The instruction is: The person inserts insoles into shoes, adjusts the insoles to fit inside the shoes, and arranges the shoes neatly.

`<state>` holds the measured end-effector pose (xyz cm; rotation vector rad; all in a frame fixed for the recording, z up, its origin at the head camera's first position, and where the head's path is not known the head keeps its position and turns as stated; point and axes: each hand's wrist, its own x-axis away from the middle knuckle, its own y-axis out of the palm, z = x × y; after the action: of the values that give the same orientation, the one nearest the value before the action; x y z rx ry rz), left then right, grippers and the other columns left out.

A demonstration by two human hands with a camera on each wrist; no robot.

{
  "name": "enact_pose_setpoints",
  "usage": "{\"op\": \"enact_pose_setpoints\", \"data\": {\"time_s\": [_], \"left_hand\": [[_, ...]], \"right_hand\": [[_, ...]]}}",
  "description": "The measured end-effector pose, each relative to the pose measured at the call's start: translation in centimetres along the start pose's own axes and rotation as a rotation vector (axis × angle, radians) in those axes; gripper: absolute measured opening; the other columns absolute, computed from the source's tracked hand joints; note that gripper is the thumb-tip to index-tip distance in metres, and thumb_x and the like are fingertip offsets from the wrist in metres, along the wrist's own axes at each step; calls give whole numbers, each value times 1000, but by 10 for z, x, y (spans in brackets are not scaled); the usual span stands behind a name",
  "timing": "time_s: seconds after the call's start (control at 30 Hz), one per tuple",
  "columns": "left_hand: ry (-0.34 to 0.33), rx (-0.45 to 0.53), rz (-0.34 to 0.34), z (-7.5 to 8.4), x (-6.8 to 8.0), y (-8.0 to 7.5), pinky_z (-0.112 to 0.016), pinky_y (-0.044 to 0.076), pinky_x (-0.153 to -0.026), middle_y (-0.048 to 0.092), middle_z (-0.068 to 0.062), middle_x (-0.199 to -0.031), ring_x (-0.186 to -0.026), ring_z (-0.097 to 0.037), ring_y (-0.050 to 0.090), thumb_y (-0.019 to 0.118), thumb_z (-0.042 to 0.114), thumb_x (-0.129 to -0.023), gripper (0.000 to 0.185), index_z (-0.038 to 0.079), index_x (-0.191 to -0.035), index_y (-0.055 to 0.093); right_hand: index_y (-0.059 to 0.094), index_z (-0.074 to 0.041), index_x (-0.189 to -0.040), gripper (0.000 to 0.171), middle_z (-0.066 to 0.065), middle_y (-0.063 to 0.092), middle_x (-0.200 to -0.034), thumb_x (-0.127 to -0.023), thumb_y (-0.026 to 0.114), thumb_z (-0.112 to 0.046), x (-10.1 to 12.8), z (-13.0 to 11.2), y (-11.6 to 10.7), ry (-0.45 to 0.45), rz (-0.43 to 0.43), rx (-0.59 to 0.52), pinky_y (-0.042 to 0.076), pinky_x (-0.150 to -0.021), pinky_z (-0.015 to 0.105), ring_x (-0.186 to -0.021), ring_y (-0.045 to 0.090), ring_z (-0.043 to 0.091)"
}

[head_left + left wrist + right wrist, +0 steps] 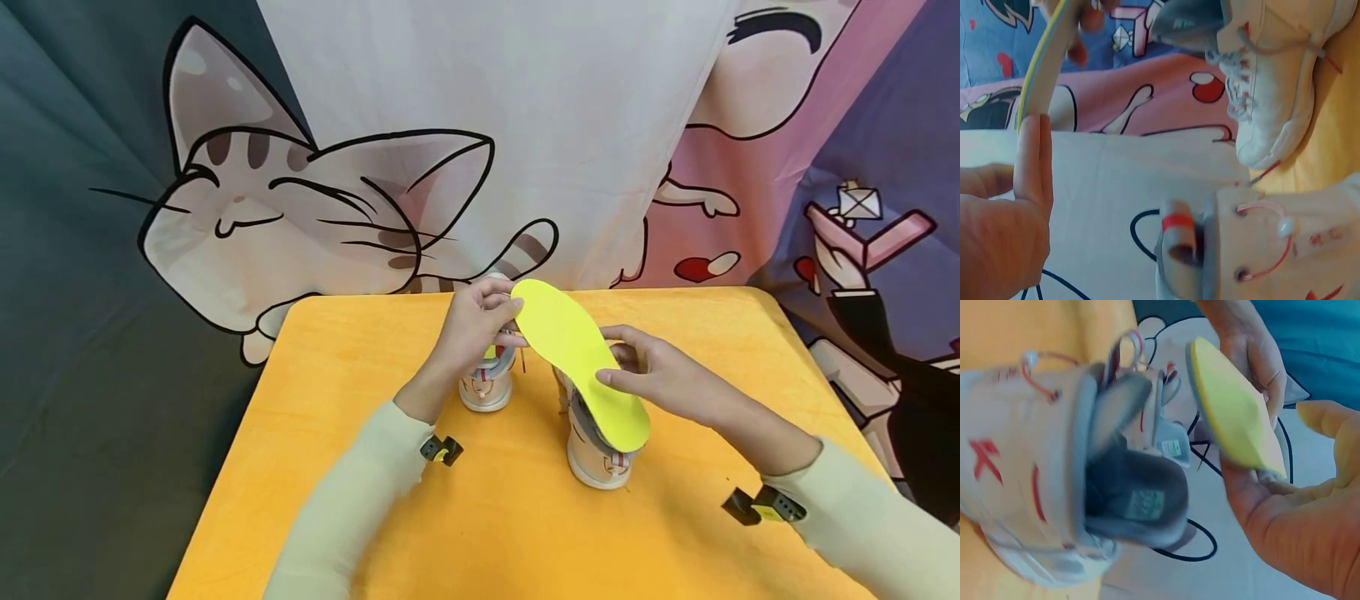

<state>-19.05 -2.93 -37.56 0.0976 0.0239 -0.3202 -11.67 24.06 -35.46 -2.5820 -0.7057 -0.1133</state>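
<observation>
Both hands hold a bright yellow insole (558, 333) above the table, tilted with one end lower. My left hand (474, 325) pinches its far end, the thumb at the edge; in the left wrist view, straight fingers (1035, 156) lie against its pale underside. My right hand (660, 375) holds the nearer end, thumb at the upper face and fingers beneath. Under that end stands a cream shoe (592, 454) with grey lining and red marks, partly covered by the insole. A matching shoe (483, 392) stands below my left hand, which partly hides it.
A yellow cloth covers the table (465, 517). Behind its far edge hangs a cartoon curtain (570, 125) with a cat. Small black devices (442, 450) sit on both wrists. In the right wrist view, the near shoe's opening (1141, 506) faces the insole.
</observation>
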Motion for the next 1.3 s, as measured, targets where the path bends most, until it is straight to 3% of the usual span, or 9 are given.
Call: {"op": "enact_pose_setpoints", "data": {"time_s": [0.27,0.43,0.6,0.77,1.0,1.13,1.3], "left_hand": [[29,108,113,-4,14,18,-38,63,-69,68,-14,-100,-76,-18,75,61,1,-100,21,-3,-121,57],[31,198,145,-8,21,29,-40,63,-69,63,-12,-96,-81,-25,75,58,-3,-99,18,-3,-116,52],[-4,242,154,-12,25,35,-42,63,-71,58,-11,-98,-89,-26,74,56,-6,-98,18,-1,-115,49],[-14,260,151,-14,28,36,-42,63,-71,57,-10,-97,-85,-20,72,54,-7,-98,18,-2,-114,48],[-23,262,104,-14,28,37,-44,63,-74,58,-13,-101,-81,-20,73,55,-7,-98,20,-2,-115,46],[-29,227,56,-14,27,36,-45,63,-77,61,-17,-107,-83,-25,75,56,-5,-98,25,-1,-120,45],[-48,130,40,-13,25,32,-42,63,-79,66,-21,-117,-98,-37,76,53,7,-104,31,2,-132,43]], "right_hand": [[29,-11,-157,96,17,62,-132,-85,85,-40,-15,-14,-4,-43,157,456,55,-89,44,-108,62,29],[24,-7,-159,113,14,59,-128,-76,93,-39,-32,-18,-1,-103,184,597,54,-85,42,-102,59,28],[28,-6,-156,111,13,56,-128,-74,95,-39,-41,-18,1,-85,192,710,53,-86,45,-102,57,28],[37,-8,-148,97,10,58,-118,-74,95,-31,-44,-16,2,-105,190,744,54,-83,43,-97,57,27],[38,-9,-146,95,10,59,-115,-72,95,-27,-41,-16,-4,-125,195,755,55,-80,44,-95,58,27],[40,-9,-146,93,11,60,-115,-73,95,-26,-36,-16,-12,-118,191,757,54,-80,43,-96,58,27],[40,-6,-147,92,14,60,-122,-75,94,-25,-28,-13,-23,-103,198,765,53,-85,48,-101,58,29]]}}
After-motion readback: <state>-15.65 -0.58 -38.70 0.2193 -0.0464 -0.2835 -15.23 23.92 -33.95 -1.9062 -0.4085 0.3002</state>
